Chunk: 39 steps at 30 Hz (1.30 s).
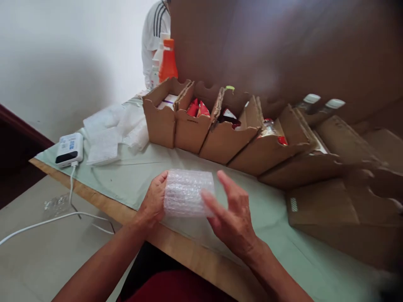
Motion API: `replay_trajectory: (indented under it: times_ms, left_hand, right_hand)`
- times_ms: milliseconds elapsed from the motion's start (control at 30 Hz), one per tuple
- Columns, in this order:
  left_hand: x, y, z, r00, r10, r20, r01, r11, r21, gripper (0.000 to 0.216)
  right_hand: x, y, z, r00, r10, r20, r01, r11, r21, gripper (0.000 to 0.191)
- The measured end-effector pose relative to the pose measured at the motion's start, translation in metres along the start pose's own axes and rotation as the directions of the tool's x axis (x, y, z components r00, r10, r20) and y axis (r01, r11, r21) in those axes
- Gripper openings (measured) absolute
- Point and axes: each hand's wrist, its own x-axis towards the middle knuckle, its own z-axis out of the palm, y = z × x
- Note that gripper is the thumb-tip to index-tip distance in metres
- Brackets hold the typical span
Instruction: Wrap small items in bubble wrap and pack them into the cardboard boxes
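A bundle of clear bubble wrap (188, 193) is held above the front edge of the table. My left hand (155, 197) grips its left end, with the thumb on top. My right hand (231, 216) is at the bundle's right end with thumb and fingers spread apart; its index finger overlaps the wrap's right edge and is slightly blurred. Whether that finger touches the wrap I cannot tell. What the wrap may contain cannot be made out.
Cardboard bins (189, 130) with packets stand in a slanting row behind my hands. Flat bubble-wrap pieces (105, 142) lie at left beside a white device (69, 150) with a cable. An orange bottle (168, 63) and a person's white sleeve (155, 29) are farther back.
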Motion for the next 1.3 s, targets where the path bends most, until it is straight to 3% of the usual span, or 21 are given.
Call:
replay_trajectory:
  times_ms: [67,100,167,200,267,333,367,400,467,533,633,700,767,833,900,933,967,1033,1133,1200,1300]
  left_hand:
    - [-0.002,-0.006,0.004,0.998,-0.034,0.049,0.030,0.997,0.070,0.031]
    - [-0.002,-0.006,0.005,0.996,-0.051,0.079,0.042,0.993,0.109,0.028]
    - [-0.001,-0.005,0.007,0.983,-0.094,0.157,0.063,0.980,0.190,0.023]
    - [0.000,-0.004,0.007,0.970,-0.116,0.211,0.062,0.967,0.248,0.020]
    - [0.000,-0.002,0.007,0.925,-0.168,0.340,0.030,0.926,0.377,0.016]
    - [0.002,-0.001,0.007,0.860,-0.236,0.452,-0.013,0.876,0.481,0.014]
    - [0.004,-0.001,0.008,0.833,-0.267,0.484,-0.023,0.859,0.512,0.015]
    - [0.006,-0.002,0.008,0.816,-0.291,0.500,-0.021,0.849,0.528,0.016]
    - [0.013,-0.005,0.010,0.805,-0.309,0.507,-0.031,0.831,0.556,0.020]
    - [0.022,-0.008,0.013,0.818,-0.297,0.494,-0.094,0.777,0.622,0.021]
    - [0.032,-0.012,0.019,0.891,-0.144,0.432,-0.308,0.507,0.805,0.031]
    - [0.029,-0.015,0.024,0.903,0.099,0.418,-0.430,0.254,0.867,0.038]
    - [0.016,-0.017,0.031,0.828,0.311,0.466,-0.518,0.106,0.849,0.036]
    - [-0.004,-0.021,0.039,0.738,0.369,0.566,-0.630,0.074,0.773,0.030]
    - [-0.023,-0.027,0.047,0.673,0.293,0.678,-0.724,0.074,0.686,0.026]
    - [-0.029,-0.032,0.050,0.660,0.226,0.716,-0.744,0.065,0.665,0.025]
    - [-0.032,-0.036,0.051,0.665,0.152,0.732,-0.744,0.044,0.667,0.024]
    - [-0.030,-0.044,0.048,0.725,0.025,0.689,-0.688,-0.028,0.725,0.024]
    - [-0.015,-0.050,0.036,0.814,-0.059,0.578,-0.581,-0.091,0.809,0.023]
    - [-0.008,-0.052,0.030,0.817,-0.063,0.573,-0.576,-0.099,0.811,0.024]
    - [-0.008,-0.053,0.028,0.793,-0.055,0.607,-0.609,-0.126,0.783,0.026]
  right_hand:
    - [-0.008,-0.005,-0.017,0.998,-0.031,0.052,0.026,0.996,0.091,0.051]
    - [-0.014,-0.007,-0.025,0.998,0.025,0.059,-0.034,0.985,0.170,0.045]
    - [-0.025,-0.007,-0.038,0.948,0.314,0.050,-0.310,0.880,0.361,0.034]
    - [-0.030,-0.006,-0.042,0.859,0.510,0.049,-0.472,0.749,0.466,0.026]
    - [-0.038,0.000,-0.048,0.557,0.824,0.105,-0.650,0.354,0.672,0.010]
    - [-0.044,0.006,-0.049,0.271,0.938,0.214,-0.605,-0.007,0.796,0.016]
    - [-0.048,0.008,-0.049,0.181,0.948,0.264,-0.559,-0.121,0.820,0.024]
    - [-0.053,0.010,-0.049,0.123,0.946,0.300,-0.529,-0.193,0.826,0.031]
    - [-0.067,0.010,-0.052,0.065,0.946,0.316,-0.527,-0.237,0.816,0.038]
    - [-0.089,0.009,-0.060,0.024,0.957,0.288,-0.586,-0.220,0.780,0.043]
    - [-0.131,0.010,-0.082,-0.021,0.985,0.170,-0.751,-0.128,0.648,0.052]
    - [-0.155,0.011,-0.101,0.022,1.000,0.014,-0.858,0.011,0.514,0.054]
    - [-0.165,0.011,-0.115,0.144,0.982,-0.123,-0.930,0.177,0.322,0.046]
    - [-0.157,0.008,-0.117,0.358,0.924,-0.132,-0.920,0.373,0.117,0.032]
    - [-0.133,0.003,-0.103,0.618,0.786,-0.016,-0.786,0.617,-0.014,0.023]
    - [-0.118,0.001,-0.091,0.729,0.681,0.071,-0.680,0.732,-0.036,0.023]
    - [-0.103,-0.001,-0.077,0.804,0.570,0.168,-0.572,0.819,-0.042,0.027]
    - [-0.080,-0.004,-0.051,0.842,0.389,0.374,-0.405,0.914,-0.039,0.032]
    - [-0.083,0.001,-0.034,0.783,0.302,0.544,-0.334,0.942,-0.042,0.036]
    - [-0.109,0.010,-0.044,0.770,0.365,0.523,-0.369,0.924,-0.100,0.038]
    - [-0.158,0.025,-0.078,0.755,0.531,0.385,-0.467,0.847,-0.253,0.035]
